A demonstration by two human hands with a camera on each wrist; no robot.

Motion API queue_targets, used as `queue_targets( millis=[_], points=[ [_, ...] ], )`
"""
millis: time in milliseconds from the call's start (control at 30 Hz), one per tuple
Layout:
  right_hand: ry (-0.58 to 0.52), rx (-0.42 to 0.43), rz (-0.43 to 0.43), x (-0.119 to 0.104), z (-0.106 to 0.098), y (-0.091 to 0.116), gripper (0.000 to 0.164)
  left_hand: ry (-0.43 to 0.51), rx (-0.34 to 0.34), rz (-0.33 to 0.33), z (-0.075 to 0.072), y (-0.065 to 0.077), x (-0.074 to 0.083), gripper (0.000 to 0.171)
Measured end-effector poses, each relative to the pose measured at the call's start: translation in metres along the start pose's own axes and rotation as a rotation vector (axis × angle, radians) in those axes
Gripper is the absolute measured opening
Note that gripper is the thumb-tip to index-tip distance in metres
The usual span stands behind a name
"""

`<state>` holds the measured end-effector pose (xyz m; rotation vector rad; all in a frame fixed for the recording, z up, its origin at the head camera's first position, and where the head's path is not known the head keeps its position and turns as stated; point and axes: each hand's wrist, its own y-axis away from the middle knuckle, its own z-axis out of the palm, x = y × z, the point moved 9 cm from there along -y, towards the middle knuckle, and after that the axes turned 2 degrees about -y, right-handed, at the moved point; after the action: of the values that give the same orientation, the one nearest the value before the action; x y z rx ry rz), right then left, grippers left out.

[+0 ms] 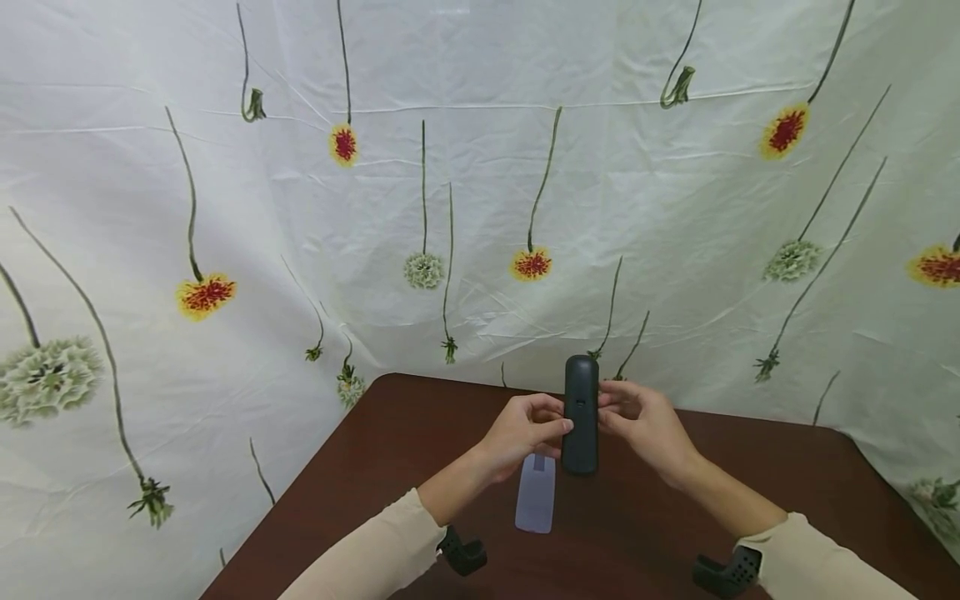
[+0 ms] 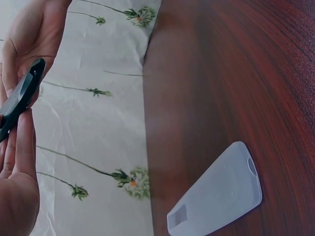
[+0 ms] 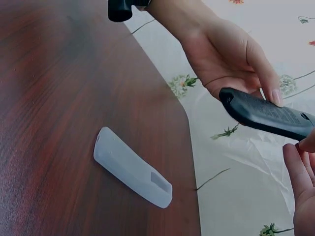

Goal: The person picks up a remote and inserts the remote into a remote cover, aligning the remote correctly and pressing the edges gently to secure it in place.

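Note:
A dark remote control is held up above the table, nearly upright in the head view, its plain back with a small latch mark facing me. My left hand grips its left side, the thumb lying on the back. On the opposite edge, my right hand holds the remote with thumb and fingertips; part of those fingers is hidden behind it. Below, a translucent whitish remote cover lies on the table, apart from both hands. A rectangular cutout near one end of this cover shows in the right wrist view.
The dark reddish-brown wooden table ends at a back edge just beyond the hands. A white cloth printed with flowers hangs behind and around it. Black wrist devices sit at both sleeves.

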<state>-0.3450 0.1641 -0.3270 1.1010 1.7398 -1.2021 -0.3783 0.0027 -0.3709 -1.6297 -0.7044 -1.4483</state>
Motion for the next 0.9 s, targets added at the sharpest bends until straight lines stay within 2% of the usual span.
queue_targets(
  millis=[133,267,567,700,900],
  points=[
    [-0.101,0.0,0.055,0.004,0.0,0.0,0.047,-0.026,-0.008,0.028,0.001,0.0,0.002,0.024],
    [-0.154,-0.008,0.074,0.006,0.0,0.0,0.048,-0.067,-0.018,0.064,0.001,0.001,0.005,0.024],
    [-0.12,-0.007,0.076,0.008,0.005,0.002,0.049,-0.237,-0.071,0.146,0.005,0.005,0.012,0.021],
    [-0.088,0.014,0.072,0.012,0.004,0.003,0.049,-0.264,-0.095,0.166,0.007,0.006,0.014,0.02],
    [-0.053,-0.012,0.049,0.018,0.009,0.004,0.049,-0.275,-0.111,0.17,0.006,0.006,0.01,0.02]
  ],
)
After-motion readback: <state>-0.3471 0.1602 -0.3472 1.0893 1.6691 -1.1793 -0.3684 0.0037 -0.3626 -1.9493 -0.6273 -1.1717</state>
